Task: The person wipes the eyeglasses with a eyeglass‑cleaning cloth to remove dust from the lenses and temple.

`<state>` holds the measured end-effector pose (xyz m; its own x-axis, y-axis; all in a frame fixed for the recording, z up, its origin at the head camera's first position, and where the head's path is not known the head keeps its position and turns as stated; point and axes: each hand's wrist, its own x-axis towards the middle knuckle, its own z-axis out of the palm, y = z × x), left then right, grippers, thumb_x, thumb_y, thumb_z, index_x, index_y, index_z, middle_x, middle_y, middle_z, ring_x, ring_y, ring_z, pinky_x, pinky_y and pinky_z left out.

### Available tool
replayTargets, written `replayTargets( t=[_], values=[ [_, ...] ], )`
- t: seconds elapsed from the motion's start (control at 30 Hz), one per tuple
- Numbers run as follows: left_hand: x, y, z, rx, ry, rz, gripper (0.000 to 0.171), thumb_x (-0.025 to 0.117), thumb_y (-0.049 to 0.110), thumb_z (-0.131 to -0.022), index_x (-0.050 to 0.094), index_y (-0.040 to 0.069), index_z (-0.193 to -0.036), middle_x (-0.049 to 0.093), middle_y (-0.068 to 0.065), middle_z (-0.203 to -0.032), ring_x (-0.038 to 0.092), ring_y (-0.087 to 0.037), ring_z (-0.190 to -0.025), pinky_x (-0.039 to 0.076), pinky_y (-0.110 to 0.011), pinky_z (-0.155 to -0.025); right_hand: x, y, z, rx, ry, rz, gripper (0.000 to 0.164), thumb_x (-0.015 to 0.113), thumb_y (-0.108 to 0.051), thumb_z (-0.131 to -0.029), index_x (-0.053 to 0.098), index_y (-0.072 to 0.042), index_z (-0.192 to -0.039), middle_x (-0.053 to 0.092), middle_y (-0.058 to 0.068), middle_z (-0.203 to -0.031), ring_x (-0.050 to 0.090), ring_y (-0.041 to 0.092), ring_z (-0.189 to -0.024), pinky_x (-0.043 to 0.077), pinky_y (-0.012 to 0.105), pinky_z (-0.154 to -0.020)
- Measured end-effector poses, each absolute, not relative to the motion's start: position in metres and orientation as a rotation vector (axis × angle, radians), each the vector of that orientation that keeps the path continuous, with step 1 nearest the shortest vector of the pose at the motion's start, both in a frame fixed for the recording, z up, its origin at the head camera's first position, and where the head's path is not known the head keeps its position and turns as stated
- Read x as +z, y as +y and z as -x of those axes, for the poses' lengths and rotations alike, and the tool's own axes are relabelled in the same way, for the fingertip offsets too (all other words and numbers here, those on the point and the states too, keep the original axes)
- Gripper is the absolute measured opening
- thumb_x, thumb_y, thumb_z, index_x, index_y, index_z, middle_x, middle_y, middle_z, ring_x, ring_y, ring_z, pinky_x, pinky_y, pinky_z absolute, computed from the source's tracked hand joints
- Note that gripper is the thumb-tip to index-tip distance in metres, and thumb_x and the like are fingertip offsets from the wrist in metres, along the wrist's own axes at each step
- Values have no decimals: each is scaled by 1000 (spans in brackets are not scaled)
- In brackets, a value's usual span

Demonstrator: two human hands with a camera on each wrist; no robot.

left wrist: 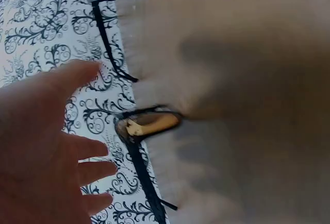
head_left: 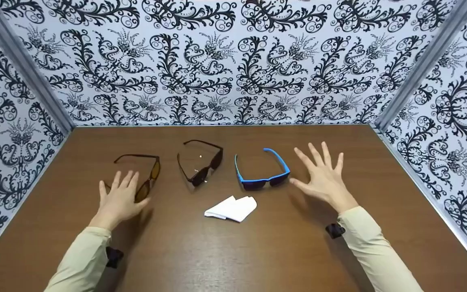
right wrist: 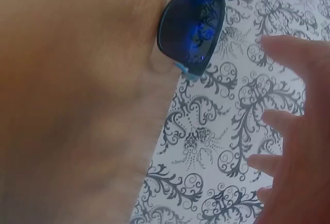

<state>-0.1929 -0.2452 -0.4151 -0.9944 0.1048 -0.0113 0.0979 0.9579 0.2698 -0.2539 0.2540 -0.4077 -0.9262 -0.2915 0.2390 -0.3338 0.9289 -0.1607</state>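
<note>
My left hand (head_left: 122,198), fingers spread, hovers beside the amber-lensed sunglasses (head_left: 155,170) at the left and partly covers them in the head view. Those same glasses (left wrist: 135,149) show beyond the fingers in the left wrist view. My right hand (head_left: 322,178) is held with fingers fanned out, its thumb close to the blue-framed sunglasses (head_left: 264,179). A dark lens of the blue pair (right wrist: 191,31) appears in the right wrist view. Between the two pairs lie dark brown sunglasses (head_left: 207,170) with arms unfolded. Neither hand holds anything.
A folded white cloth (head_left: 233,209) lies on the brown wooden table (head_left: 201,251), in front of the glasses. Patterned panels (head_left: 225,65) close off the back and both sides. Each wrist wears a small black camera (head_left: 335,230).
</note>
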Motion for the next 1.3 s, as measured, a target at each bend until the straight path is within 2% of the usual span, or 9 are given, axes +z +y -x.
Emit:
replayTargets(
  t=[0.2, 0.3, 0.37, 0.43, 0.63, 0.73, 0.87, 1.03, 1.3],
  values=[
    [-420, -254, 192, 334, 3081, -339, 49, 70, 13, -87, 52, -17, -121, 54, -36, -121, 37, -54, -125, 15, -74, -101, -409, 248, 251, 344, -2818, -563, 75, 72, -35, -79, 42, -18, -145, 27, 21, -152, -1, 41, -143, -11, 71, -103],
    [-421, -255, 193, 303, 3120, -431, 23, 69, 3, -84, 61, -12, -101, 65, -28, -94, 57, -50, -102, 25, -73, -97, -409, 242, 248, 386, -2759, -604, 66, 74, -27, -78, 50, -13, -138, 35, 22, -147, 4, 41, -143, -6, 71, -104],
    [-420, -256, 194, 283, 3136, -463, 12, 67, -1, -84, 62, -9, -90, 64, -21, -80, 62, -45, -86, 28, -72, -96, -409, 238, 245, 411, -2713, -634, 58, 74, -23, -79, 55, -10, -133, 41, 23, -142, 9, 42, -142, -2, 71, -105],
    [-419, -256, 195, 274, 3136, -467, 7, 67, -3, -83, 61, -6, -84, 62, -17, -73, 63, -41, -75, 29, -71, -97, -408, 233, 243, 426, -2661, -673, 52, 74, -19, -79, 58, -7, -127, 47, 23, -136, 17, 44, -140, 2, 70, -106],
    [-415, -256, 199, 333, 3118, -422, 10, 69, -5, -80, 61, -3, -75, 61, -13, -68, 63, -38, -72, 29, -69, -99, -407, 213, 236, 436, -2554, -822, 40, 74, -15, -79, 64, -3, -115, 58, 20, -120, 34, 45, -133, 11, 68, -107],
    [-412, -256, 198, 425, 3121, -359, 17, 68, -6, -78, 57, 1, -66, 57, -8, -62, 58, -30, -61, 49, -55, -80, -409, 198, 235, 430, -2513, -922, 35, 74, -14, -79, 65, -3, -111, 61, 16, -115, 39, 43, -129, 16, 68, -106],
    [-410, -256, 194, 501, 3119, -256, 20, 67, -5, -76, 54, 4, -63, 53, -6, -61, 47, -23, -55, 40, -39, -49, -412, 172, 232, 416, -2443, -1076, 27, 71, -6, -76, 67, -4, -102, 64, 13, -108, 46, 42, -123, 25, 67, -103],
    [-410, -254, 190, 513, 3135, -189, 15, 69, -5, -77, 61, 2, -66, 59, -10, -65, 55, -27, -57, 47, -43, -49, -420, 132, 227, 409, -2375, -1292, 22, 73, -2, -70, 66, -7, -90, 64, 9, -100, 55, 35, -113, 39, 59, -97],
    [-404, -247, 178, 506, 3201, -166, 15, 65, -9, -75, 60, 2, -66, 58, -11, -63, 55, -28, -55, 47, -44, -48, -439, 87, 215, 200, -2514, -1370, 28, 79, -26, -78, 66, -11, -97, 63, 4, -100, 61, 23, -91, 49, 36, -72]
  ],
)
